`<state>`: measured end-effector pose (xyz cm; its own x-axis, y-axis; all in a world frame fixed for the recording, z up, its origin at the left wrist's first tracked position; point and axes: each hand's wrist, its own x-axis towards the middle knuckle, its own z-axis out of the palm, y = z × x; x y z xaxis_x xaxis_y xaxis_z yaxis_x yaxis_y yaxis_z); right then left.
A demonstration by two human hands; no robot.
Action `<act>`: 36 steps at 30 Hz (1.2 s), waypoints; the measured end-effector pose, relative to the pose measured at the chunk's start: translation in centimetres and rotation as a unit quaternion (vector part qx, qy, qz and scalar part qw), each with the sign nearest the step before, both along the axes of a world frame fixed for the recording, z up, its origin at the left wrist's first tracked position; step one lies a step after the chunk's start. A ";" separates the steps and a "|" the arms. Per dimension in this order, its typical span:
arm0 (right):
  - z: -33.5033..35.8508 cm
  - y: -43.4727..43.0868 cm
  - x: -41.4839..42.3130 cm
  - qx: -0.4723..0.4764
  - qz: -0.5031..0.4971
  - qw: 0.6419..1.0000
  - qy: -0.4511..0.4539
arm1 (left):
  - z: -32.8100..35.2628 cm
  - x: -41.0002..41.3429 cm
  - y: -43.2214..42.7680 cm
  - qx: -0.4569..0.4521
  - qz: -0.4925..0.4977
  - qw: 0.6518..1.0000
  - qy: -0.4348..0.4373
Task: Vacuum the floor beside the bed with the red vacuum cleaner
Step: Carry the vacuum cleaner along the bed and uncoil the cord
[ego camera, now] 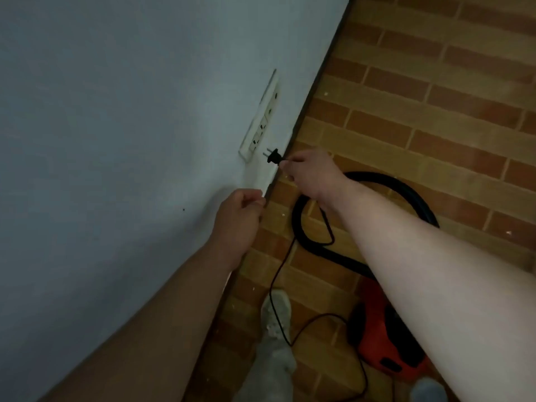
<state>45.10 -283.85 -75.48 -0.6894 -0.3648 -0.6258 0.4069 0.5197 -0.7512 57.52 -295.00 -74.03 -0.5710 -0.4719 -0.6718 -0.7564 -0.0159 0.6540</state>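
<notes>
Fingers of the left hand (237, 217) curl loosely inward, pinching nothing, resting against the pale wall (116, 140) near the skirting. Further along the wall sits a white socket strip (261, 123). Just right of it, the right hand (310, 172) pinches the cord at the back of a black plug (273, 156), its prongs pointing at the strip and not yet in. The cord (275, 274) trails down across the brick-patterned floor (435, 97), past a black hose (316, 245), to the red vacuum cleaner (383, 340) at near right.

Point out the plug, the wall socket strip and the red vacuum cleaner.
plug (273, 158), head view, on its black body.
wall socket strip (261, 123), head view, on its white face.
red vacuum cleaner (377, 340), head view, on its red housing.
</notes>
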 end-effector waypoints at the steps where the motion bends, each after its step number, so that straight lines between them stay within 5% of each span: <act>1: -0.9 -0.6 -0.7 0.010 0.026 0.999 0.025 | -0.9 -0.4 -0.2 -0.001 -0.002 1.000 0.001; 10: -6.9 -3.2 -3.6 0.041 0.106 0.985 0.126 | -6.0 -3.2 -1.3 0.003 -0.004 1.000 0.006; 36: -9.4 -2.8 -2.9 -0.033 0.061 0.995 0.067 | -8.7 -1.0 -2.1 0.035 0.028 0.999 -0.016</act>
